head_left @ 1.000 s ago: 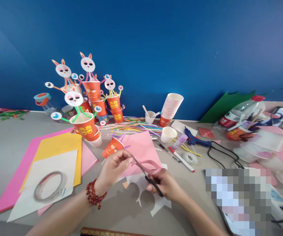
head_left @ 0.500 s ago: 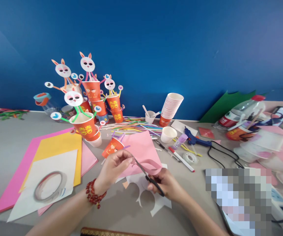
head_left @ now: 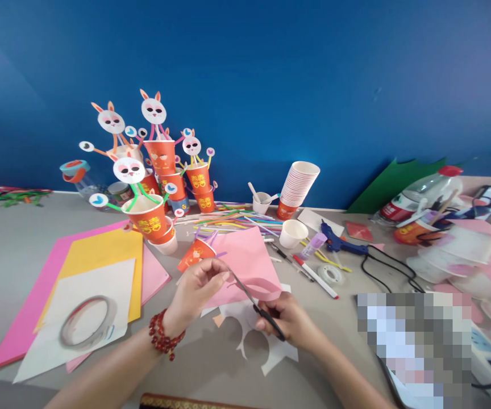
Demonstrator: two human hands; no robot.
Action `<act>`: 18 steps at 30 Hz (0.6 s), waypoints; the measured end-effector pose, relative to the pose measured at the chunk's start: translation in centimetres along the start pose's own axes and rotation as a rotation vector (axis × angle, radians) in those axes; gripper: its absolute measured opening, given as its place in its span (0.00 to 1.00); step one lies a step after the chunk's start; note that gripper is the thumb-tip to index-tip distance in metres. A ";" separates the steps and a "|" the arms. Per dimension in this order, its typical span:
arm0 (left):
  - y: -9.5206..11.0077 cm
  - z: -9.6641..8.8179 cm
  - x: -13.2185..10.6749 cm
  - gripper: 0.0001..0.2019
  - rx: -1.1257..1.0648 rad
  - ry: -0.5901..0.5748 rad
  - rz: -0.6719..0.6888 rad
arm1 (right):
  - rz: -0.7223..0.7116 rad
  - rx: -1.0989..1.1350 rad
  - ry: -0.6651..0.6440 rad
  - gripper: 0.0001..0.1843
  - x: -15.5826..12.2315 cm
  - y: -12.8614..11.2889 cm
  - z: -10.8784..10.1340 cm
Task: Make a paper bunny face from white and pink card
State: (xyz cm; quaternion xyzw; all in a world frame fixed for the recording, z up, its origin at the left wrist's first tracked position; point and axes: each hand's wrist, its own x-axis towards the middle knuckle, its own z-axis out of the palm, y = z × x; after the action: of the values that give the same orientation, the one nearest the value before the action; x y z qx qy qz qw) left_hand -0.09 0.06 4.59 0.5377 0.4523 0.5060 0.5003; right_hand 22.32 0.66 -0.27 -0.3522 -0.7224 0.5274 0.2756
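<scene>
My right hand (head_left: pixel 286 321) is wrapped around the black handles of a pair of scissors (head_left: pixel 266 321). Their blades point up and left, with the tips by my left fingertips. My left hand (head_left: pixel 203 289) is closed in a pinch on a pink paper strip (head_left: pixel 262 288), whose held end is mostly hidden by the fingers. The strip curls beside the blades toward my right hand. Beneath lies a pink paper sheet (head_left: pixel 248 250). White paper scraps (head_left: pixel 279 343) with round cut-outs lie under both hands. Behind my left hand, an orange paper cup (head_left: pixel 194 254) with purple stems is tipped over.
Rabbit-faced cup figures (head_left: pixel 145 218) stand at the back left. Coloured sheets (head_left: pixel 79 255) carry a tape roll (head_left: pixel 86 321). Stacked cups (head_left: pixel 299 184), a glue stick (head_left: pixel 313 245), a red marker (head_left: pixel 316 276) and a corded blue glue gun (head_left: pixel 343 244) lie to the right.
The pink strip's loop beside the blades looks flatter and lower now. Both hands and the scissors stay in nearly the same place; the view has shifted very slightly.
</scene>
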 end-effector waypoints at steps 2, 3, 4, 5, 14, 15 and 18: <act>0.0 0.0 0.0 0.09 -0.004 -0.002 0.006 | 0.011 0.005 -0.003 0.33 0.0 0.0 0.0; 0.0 0.0 0.0 0.09 -0.008 -0.003 0.007 | 0.022 0.014 -0.007 0.33 0.0 -0.1 0.1; 0.0 0.0 0.0 0.09 -0.013 -0.003 0.006 | 0.034 0.023 -0.013 0.33 0.0 -0.1 0.1; 0.0 0.0 0.0 0.09 -0.016 -0.002 0.004 | 0.045 0.030 -0.020 0.32 0.0 -0.2 0.1; -0.2 0.0 0.0 0.08 -0.040 0.007 -0.007 | 0.026 0.000 -0.012 0.34 0.1 0.2 0.1; -0.2 0.0 0.0 0.08 -0.044 0.008 -0.006 | 0.021 -0.007 -0.007 0.34 0.1 0.2 0.0; -0.1 0.0 0.0 0.08 -0.051 0.009 0.002 | 0.025 -0.021 -0.006 0.34 0.0 0.1 0.0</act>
State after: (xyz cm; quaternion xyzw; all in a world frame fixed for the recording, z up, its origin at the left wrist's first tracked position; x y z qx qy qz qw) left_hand -0.08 0.05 4.48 0.5232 0.4408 0.5202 0.5113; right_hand 22.32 0.70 -0.38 -0.3625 -0.7242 0.5244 0.2630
